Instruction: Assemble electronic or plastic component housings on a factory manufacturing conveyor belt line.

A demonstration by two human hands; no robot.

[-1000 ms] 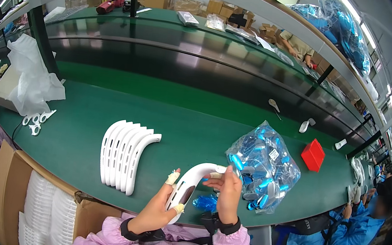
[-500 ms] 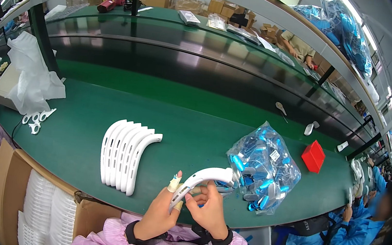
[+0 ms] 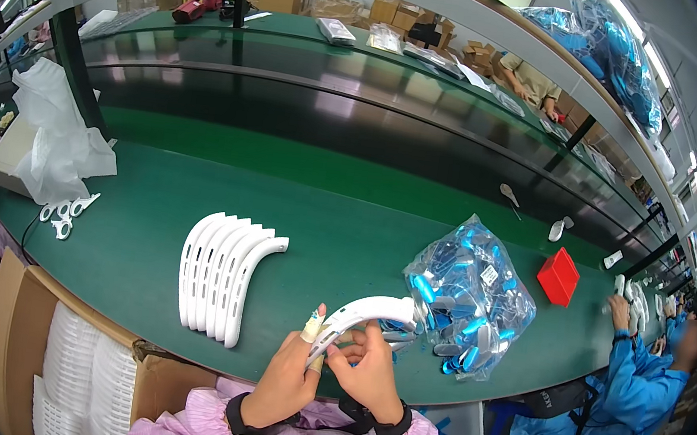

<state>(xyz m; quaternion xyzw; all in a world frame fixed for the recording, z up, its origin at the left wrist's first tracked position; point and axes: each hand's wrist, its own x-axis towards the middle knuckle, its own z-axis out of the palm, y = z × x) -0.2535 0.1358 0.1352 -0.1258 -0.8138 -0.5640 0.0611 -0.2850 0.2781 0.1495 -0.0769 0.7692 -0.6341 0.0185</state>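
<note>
A curved white plastic handle-like part (image 3: pixel 368 309) with slots along its side is held between my two hands over the table's near edge. My left hand (image 3: pixel 286 381) grips its lower end, with pale tape around some fingers. My right hand (image 3: pixel 367 377) is closed at the part's inner side; whether a small piece sits in its fingers is hidden. Just to the right lies a clear plastic bag (image 3: pixel 477 307) of shiny blue and silver pieces. Left of my hands, several matching white curved parts (image 3: pixel 224 276) lie side by side in a row.
White scissor-like parts (image 3: pixel 65 211) and a box with white wrapping (image 3: pixel 63 135) are at the left. A red tray (image 3: pixel 558 276) sits right of the bag. A carton (image 3: pixel 11 341) of white parts stands lower left. A person in blue (image 3: pixel 623 390) works at the right.
My hands and the white part have barely shifted. The person in blue at the right has reached a hand forward to the white parts. Small items on the belt have slid slightly right.
</note>
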